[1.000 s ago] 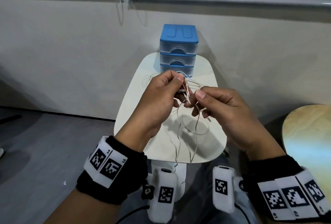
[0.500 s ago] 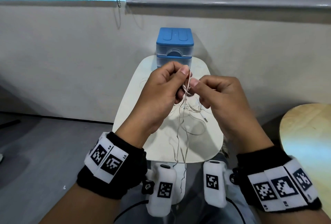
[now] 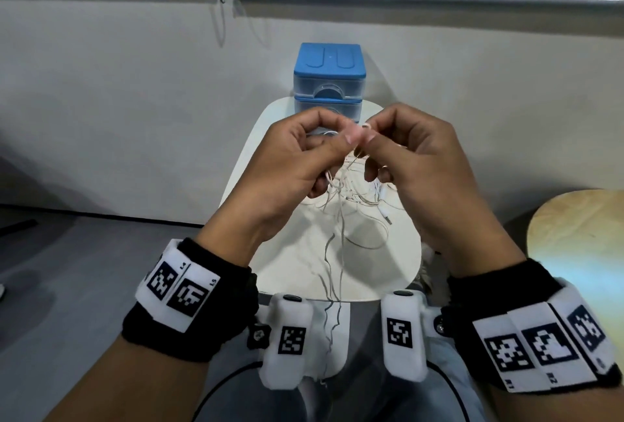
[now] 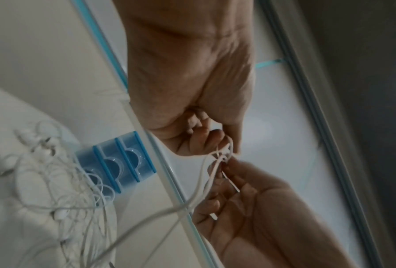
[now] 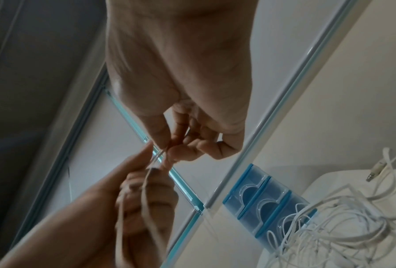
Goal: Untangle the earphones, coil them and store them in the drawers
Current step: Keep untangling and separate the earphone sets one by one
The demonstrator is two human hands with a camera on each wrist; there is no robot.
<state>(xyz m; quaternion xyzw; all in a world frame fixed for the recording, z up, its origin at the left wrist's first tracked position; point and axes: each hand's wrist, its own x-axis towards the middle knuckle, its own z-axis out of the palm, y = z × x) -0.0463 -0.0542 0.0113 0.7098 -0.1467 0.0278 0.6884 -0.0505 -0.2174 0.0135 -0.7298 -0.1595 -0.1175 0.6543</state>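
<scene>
A: Where are the earphones point(image 3: 341, 192) at this point?

B: Mostly a white tangle on the pale surface point(image 3: 398, 263) in front of the blue drawers point(image 3: 329, 79), with a few strands lifted up to the person's hands and others trailing down off the near edge.

A: And the hands?

B: The left hand point(image 3: 290, 165) and right hand point(image 3: 415, 158) meet thumb to thumb above the tangle, each pinching the cable at nearly the same spot (the left wrist view shows a small crossing of strands right there).

A: So what does the next pull depend on?

B: Probably the cable's run: it hangs almost straight down from the pinch, between the hands, so neither is nearer. Drawing the hands sideways apart would likely open the knot.
</scene>
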